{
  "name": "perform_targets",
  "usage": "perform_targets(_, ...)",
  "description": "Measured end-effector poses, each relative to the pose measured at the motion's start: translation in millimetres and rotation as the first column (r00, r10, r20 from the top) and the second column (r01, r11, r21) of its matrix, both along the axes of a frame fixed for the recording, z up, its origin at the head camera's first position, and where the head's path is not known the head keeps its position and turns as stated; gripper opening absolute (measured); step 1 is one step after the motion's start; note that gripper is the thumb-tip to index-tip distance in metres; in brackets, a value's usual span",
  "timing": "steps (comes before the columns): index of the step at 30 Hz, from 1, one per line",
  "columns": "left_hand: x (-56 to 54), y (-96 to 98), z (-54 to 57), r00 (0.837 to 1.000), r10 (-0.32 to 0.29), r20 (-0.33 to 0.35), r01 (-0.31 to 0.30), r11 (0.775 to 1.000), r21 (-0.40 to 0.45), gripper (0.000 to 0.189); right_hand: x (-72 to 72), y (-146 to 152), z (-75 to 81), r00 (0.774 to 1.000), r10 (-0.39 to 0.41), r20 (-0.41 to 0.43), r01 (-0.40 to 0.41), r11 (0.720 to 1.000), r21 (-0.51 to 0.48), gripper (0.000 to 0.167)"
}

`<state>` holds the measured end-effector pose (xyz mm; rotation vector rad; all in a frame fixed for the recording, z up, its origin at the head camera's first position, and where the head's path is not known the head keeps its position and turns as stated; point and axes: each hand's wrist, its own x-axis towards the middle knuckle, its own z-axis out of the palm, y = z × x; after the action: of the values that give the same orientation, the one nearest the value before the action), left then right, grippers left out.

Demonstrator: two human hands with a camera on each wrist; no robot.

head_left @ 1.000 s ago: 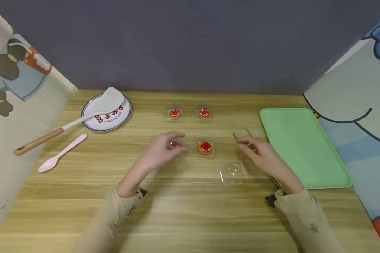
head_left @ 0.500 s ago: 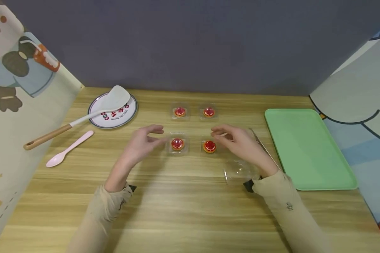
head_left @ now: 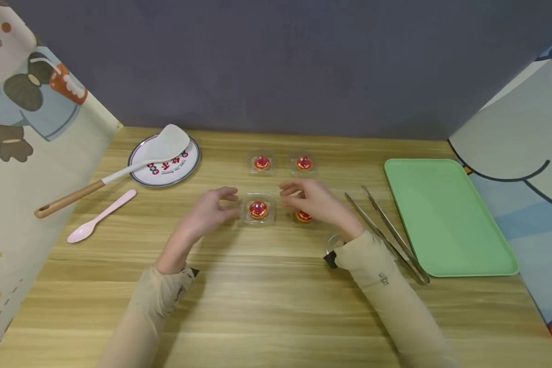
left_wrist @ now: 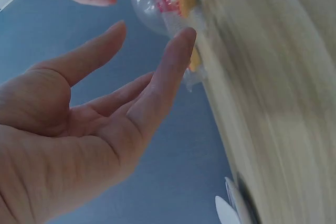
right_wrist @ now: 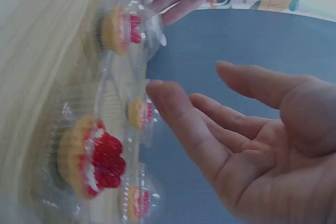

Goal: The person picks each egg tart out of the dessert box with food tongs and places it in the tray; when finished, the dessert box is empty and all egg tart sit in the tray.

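A small red-topped tart (head_left: 258, 209) sits in a clear plastic box with a domed lid, between the two hands. My left hand (head_left: 207, 212) is just left of that box, thumb and fingers apart with nothing between them. To its right, my right hand (head_left: 315, 202) hovers with loosely bent fingers, also holding nothing. A second tart (head_left: 303, 216) is partly hidden under the right hand; in the right wrist view its clear tray (right_wrist: 63, 114) has no lid on. A loose clear lid (head_left: 333, 241) lies partly behind the right wrist.
Two more boxed tarts, one at left (head_left: 261, 163) and one at right (head_left: 304, 163), stand farther back. Metal tongs (head_left: 386, 230) lie beside a green tray (head_left: 451, 217) at right. At left are a plate (head_left: 165, 176) bearing a white spatula (head_left: 167, 143), and a pink spoon (head_left: 98, 217).
My right hand has come away from the tongs and moved left, across the uncovered tart toward the boxed one. The left hand has drawn back left from over the boxed tart.
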<state>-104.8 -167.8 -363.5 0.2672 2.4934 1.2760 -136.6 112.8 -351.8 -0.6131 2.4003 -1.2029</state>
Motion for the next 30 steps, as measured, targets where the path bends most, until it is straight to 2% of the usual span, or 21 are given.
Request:
perform_targets(5, -0.9, 3.4, -7.5, 0.999, -0.042, 0.016, 0.042, 0.999, -0.016, 0.065, -9.4, -10, -11.4, 0.999, 0.037, 0.006, -0.037, 0.998, 0.057, 0.045)
perform_targets(11, -1.5, 7.0, -12.2, 0.997, -0.072, 0.027, 0.073, 0.996, -0.046, 0.068, -13.3, -18, -17.8, 0.998, 0.061, 0.005, -0.062, 0.993, 0.103, 0.049)
perform_targets(19, -2.9, 9.4, -14.8, 0.998, -0.060, 0.031, 0.062, 0.996, -0.057, 0.065, -16.9, -26, -24.3, 0.996, 0.080, 0.044, -0.083, 0.992, 0.090, 0.052)
perform_targets(25, -3.9, 10.7, -15.4, 0.998, -0.058, 0.030, 0.060, 0.997, -0.044, 0.063, -17.9, -31, -26.5, 0.992, 0.049, 0.120, -0.056, 0.997, 0.057, 0.048)
perform_targets(30, -5.0, 9.5, -16.5, 0.998, -0.051, 0.021, 0.051, 0.998, -0.025, 0.063, -18.6, -34, -25.3, 0.991, 0.030, 0.131, -0.038, 0.998, 0.058, 0.044)
